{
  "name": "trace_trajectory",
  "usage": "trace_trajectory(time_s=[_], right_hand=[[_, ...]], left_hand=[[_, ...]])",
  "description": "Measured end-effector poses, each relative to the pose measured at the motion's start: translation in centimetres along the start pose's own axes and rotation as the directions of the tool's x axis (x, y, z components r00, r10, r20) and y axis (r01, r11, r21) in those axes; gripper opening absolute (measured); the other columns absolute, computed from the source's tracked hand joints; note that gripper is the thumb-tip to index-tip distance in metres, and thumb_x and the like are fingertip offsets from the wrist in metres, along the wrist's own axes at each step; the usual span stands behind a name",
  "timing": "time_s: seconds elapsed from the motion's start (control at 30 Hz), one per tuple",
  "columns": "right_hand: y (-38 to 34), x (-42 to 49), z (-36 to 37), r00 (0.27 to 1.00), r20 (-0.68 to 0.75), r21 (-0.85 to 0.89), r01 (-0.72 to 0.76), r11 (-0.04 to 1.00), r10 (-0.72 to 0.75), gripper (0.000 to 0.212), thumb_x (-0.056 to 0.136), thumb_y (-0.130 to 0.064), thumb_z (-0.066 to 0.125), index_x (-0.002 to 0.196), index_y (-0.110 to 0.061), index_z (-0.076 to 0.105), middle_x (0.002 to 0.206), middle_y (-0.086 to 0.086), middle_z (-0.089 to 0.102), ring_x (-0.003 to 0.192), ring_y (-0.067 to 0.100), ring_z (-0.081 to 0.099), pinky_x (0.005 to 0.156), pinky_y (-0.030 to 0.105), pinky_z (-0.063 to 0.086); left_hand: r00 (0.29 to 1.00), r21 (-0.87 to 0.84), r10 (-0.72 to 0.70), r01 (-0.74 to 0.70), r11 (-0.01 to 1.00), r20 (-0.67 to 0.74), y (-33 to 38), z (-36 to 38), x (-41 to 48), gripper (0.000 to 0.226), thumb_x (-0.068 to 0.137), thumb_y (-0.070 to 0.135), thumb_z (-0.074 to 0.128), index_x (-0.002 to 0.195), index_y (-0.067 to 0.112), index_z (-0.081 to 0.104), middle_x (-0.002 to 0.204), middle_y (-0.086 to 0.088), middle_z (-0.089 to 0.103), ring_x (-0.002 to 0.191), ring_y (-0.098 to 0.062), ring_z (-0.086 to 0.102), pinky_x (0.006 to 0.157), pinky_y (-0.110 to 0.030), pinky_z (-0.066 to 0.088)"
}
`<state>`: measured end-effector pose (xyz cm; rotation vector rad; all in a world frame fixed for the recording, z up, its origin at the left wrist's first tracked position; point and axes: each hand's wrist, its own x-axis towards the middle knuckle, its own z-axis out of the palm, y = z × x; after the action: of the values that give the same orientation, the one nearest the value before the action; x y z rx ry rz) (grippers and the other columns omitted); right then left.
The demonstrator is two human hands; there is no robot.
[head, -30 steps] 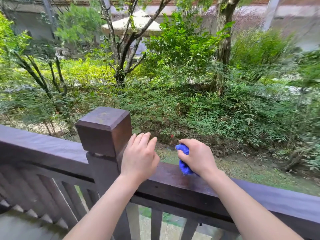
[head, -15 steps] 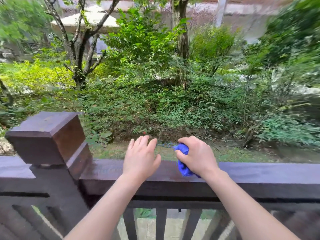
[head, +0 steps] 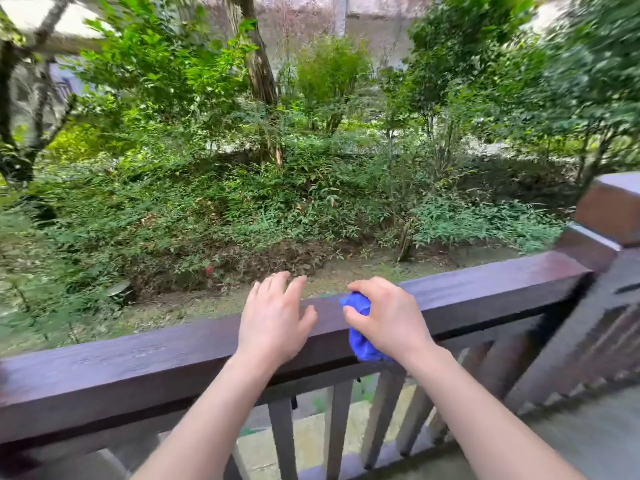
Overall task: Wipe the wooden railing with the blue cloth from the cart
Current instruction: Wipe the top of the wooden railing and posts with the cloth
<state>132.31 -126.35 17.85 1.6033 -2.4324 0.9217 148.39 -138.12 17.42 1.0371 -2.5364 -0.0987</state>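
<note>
Both hands reach forward, the left hand (head: 273,320) flat and spread, the right hand (head: 388,317) fisted.

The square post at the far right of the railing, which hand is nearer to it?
Right. The right hand, clutching the blue cloth on the rail, lies between the left hand and the post; the left hand rests farther along the rail.

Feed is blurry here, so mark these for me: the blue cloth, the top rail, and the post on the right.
blue cloth (head: 360,336), head view, bunched fabric below the thumb.
top rail (head: 138,362), head view, bare upper face.
post (head: 609,211), head view, side of its cap.
</note>
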Motion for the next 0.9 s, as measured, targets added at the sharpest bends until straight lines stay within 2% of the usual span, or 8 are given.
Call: trace_trajectory(time_s=[0.23, 0.43, 0.6, 0.77, 0.9], right_hand=[[7.8, -2.6, -4.7, 0.985, -0.075, -0.047, -0.159, 0.986, 0.155, 0.037, 0.079, -0.040, 0.064, 0.114, -0.029, 0.064, 0.101, -0.004, 0.064, 0.097, 0.018, 0.061, 0.080, 0.030, 0.045], [13.4, -4.2, -7.8, 0.942, -0.147, -0.084, -0.317, 0.945, 0.303, 0.038, 0.078, -0.040, 0.064, 0.114, -0.028, 0.064, 0.102, -0.005, 0.064, 0.097, 0.018, 0.062, 0.082, 0.033, 0.049], [17.0, -5.3, -10.1, 0.877, -0.232, -0.128, -0.456, 0.881, 0.421, 0.036, 0.077, -0.039, 0.065, 0.111, -0.027, 0.066, 0.098, -0.005, 0.064, 0.092, 0.018, 0.063, 0.080, 0.033, 0.049], [19.7, -7.4, -12.7, 0.775, -0.315, -0.142, -0.609, 0.780, 0.548, 0.034, 0.078, -0.038, 0.064, 0.112, -0.029, 0.065, 0.103, -0.008, 0.065, 0.097, 0.015, 0.062, 0.079, 0.030, 0.048], [22.6, -9.8, -15.4, 0.692, -0.371, -0.155, -0.703, 0.694, 0.619, 0.033, 0.080, -0.037, 0.063, 0.112, -0.030, 0.065, 0.104, -0.010, 0.064, 0.098, 0.014, 0.060, 0.076, 0.025, 0.041]], left_hand=[[0.989, -0.044, 0.141, -0.139, 0.989, 0.043, 8.5, 3.4, 2.5, 0.058, 0.092, 0.044, 0.050, 0.144, 0.021, 0.046, 0.149, -0.008, 0.045, 0.135, -0.029, 0.042, 0.116, -0.043, 0.031], [0.945, -0.106, 0.317, -0.308, 0.946, 0.084, 15.2, 6.7, 5.7, 0.058, 0.091, 0.044, 0.051, 0.143, 0.020, 0.047, 0.146, -0.008, 0.047, 0.133, -0.030, 0.044, 0.114, -0.043, 0.033], [0.874, -0.142, 0.473, -0.457, 0.878, 0.112, 19.6, 9.4, 8.3, 0.055, 0.090, 0.044, 0.051, 0.139, 0.019, 0.051, 0.141, -0.009, 0.051, 0.127, -0.032, 0.048, 0.110, -0.043, 0.036], [0.782, -0.215, 0.614, -0.585, 0.782, 0.107, 24.9, 11.4, 9.8, 0.047, 0.085, 0.039, 0.056, 0.125, 0.015, 0.060, 0.126, -0.012, 0.059, 0.116, -0.035, 0.056, 0.102, -0.044, 0.044], [0.691, -0.269, 0.716, -0.674, 0.688, 0.102, 30.0, 12.9, 10.0, 0.051, 0.085, 0.043, 0.050, 0.129, 0.019, 0.057, 0.129, -0.007, 0.057, 0.121, -0.031, 0.053, 0.103, -0.040, 0.040]])
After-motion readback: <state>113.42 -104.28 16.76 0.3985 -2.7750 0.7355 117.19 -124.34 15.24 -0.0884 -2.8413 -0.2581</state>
